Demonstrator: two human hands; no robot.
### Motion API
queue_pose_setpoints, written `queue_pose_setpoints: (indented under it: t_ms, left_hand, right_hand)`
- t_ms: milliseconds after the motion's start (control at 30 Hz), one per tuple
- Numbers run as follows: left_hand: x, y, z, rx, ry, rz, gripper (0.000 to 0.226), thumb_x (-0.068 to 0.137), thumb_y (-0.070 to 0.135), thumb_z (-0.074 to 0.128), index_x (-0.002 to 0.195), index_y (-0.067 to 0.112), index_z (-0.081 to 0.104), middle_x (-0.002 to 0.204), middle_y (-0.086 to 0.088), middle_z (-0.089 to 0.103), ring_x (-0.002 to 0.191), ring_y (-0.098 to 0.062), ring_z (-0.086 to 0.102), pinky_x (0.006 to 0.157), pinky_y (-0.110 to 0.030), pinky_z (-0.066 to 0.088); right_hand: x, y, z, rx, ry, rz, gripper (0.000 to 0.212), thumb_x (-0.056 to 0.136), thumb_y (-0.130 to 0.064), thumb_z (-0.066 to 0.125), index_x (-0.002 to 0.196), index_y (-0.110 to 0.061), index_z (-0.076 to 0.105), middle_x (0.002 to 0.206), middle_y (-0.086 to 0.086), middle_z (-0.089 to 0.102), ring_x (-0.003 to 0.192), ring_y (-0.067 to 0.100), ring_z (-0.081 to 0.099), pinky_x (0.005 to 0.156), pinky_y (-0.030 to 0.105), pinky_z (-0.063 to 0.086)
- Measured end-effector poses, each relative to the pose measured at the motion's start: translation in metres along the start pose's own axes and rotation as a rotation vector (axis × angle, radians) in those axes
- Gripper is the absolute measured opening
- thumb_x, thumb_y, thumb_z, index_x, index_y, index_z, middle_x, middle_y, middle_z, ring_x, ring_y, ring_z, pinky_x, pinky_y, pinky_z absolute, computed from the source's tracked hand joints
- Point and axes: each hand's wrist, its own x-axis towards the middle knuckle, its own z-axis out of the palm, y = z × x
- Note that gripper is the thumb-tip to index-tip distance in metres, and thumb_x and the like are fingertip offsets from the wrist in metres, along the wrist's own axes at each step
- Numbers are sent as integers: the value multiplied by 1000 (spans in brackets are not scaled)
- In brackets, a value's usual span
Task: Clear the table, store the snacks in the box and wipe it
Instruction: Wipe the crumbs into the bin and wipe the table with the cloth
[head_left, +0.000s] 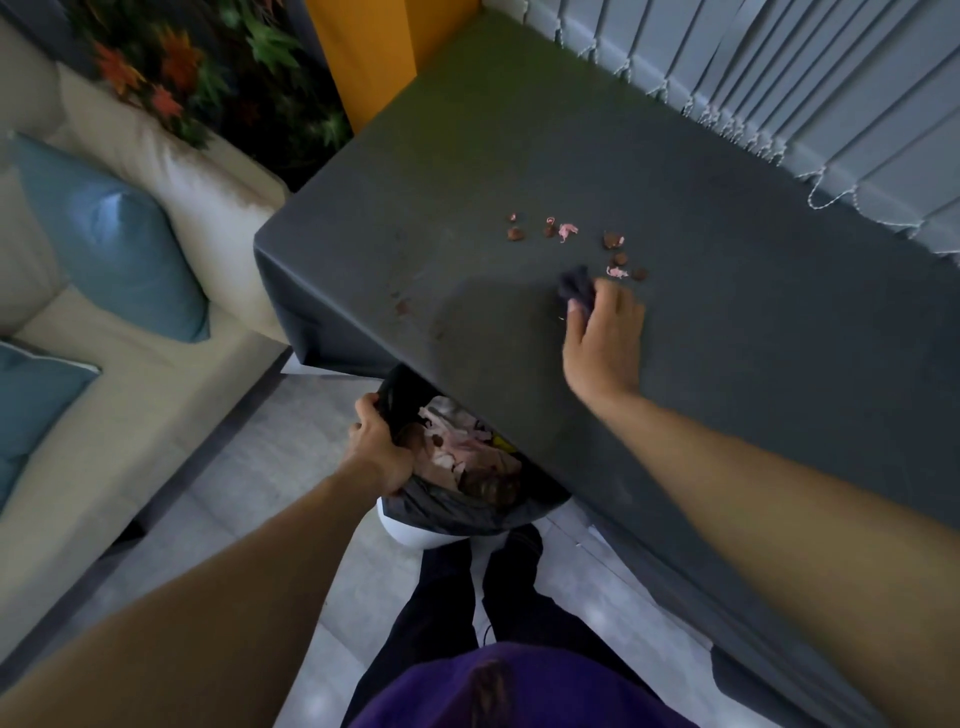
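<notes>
Here, right of centre, the right hand presses a bunched dark cloth onto the grey table, the crumbs scattered just above it. At lower centre the left hand grips the black liner of a bin partly hidden under the table's edge.

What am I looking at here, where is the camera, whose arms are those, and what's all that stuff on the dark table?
There is no machine here. The single picture comes from a camera worn on a person's head, looking forward and down, so the arms are that person's own. The right hand presses a small dark cloth onto the table, which has a dark grey cover. Just beyond the cloth lie brown crumbs and small pink scraps. The left hand grips the rim of a black bin bag held at the table's edge; the bag already holds pink and brown rubbish. A pale sofa with blue cushions stands on the left.
</notes>
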Motion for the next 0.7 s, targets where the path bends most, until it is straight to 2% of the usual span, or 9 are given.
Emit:
queue_pose_setpoints:
  t_ms: [67,133,233,333,467,533,567,633,700]
  left_hand:
    - [0,1,1,-4,-9,-8,72,91,16,59,145,29,12,128,-16,45,114,-35,50,92,-48,51]
    - [-1,1,2,-3,-11,-15,73,91,14,58,145,29,12,127,-16,45,115,-36,49,95,-52,52]
    - [-1,2,0,-15,-32,-30,76,89,11,59,145,31,12,130,-16,44,118,-37,48,97,-55,51]
    - [-2,4,-1,-10,-37,-31,79,86,7,59,145,31,11,130,-16,44,118,-37,48,97,-54,51]
    - [-3,5,-2,5,-14,-20,78,85,8,59,144,29,12,128,-17,45,116,-37,50,95,-52,52]
    - [-3,7,-2,1,-20,-18,76,86,12,60,142,31,12,128,-17,45,116,-38,50,95,-54,52]
    - [-3,8,-2,0,-18,-16,75,88,14,61,142,31,13,128,-17,45,116,-38,50,95,-54,52]
    - [-3,8,0,2,-12,-9,72,90,15,59,143,29,12,129,-17,44,116,-37,49,96,-54,52]
    - [-2,9,1,8,-8,-1,71,91,13,57,144,26,12,129,-16,44,115,-36,49,96,-54,51]
  right_hand:
    - [22,7,0,-70,-133,36,17,98,-18,52,109,-6,55,113,17,61,109,39,54,87,42,42]
    - [20,6,2,-83,-240,-15,17,96,-20,54,105,-6,58,107,17,64,105,39,56,82,41,45]
    - [-20,-5,6,-49,-356,-274,17,93,-25,55,96,-9,59,95,15,62,93,36,55,78,42,45]
    - [-78,-10,14,-13,-493,-565,21,94,-29,50,99,-10,57,99,11,58,92,30,52,78,44,47]
    - [-104,-14,12,43,-538,-606,33,96,-38,42,104,-10,58,93,9,65,85,30,62,66,42,53]
    - [-96,-15,6,54,-451,-517,30,95,-41,44,100,-15,58,87,6,68,80,31,65,59,40,52]
    - [-88,-14,2,47,-353,-428,27,95,-42,47,97,-17,58,85,5,69,79,32,66,58,38,50]
    - [-64,-4,-5,41,-106,-176,24,96,-40,50,95,-17,56,86,9,68,82,35,64,59,39,46]
    - [-31,13,-16,70,141,96,25,98,-34,50,100,-11,56,94,19,66,90,41,60,68,43,43]
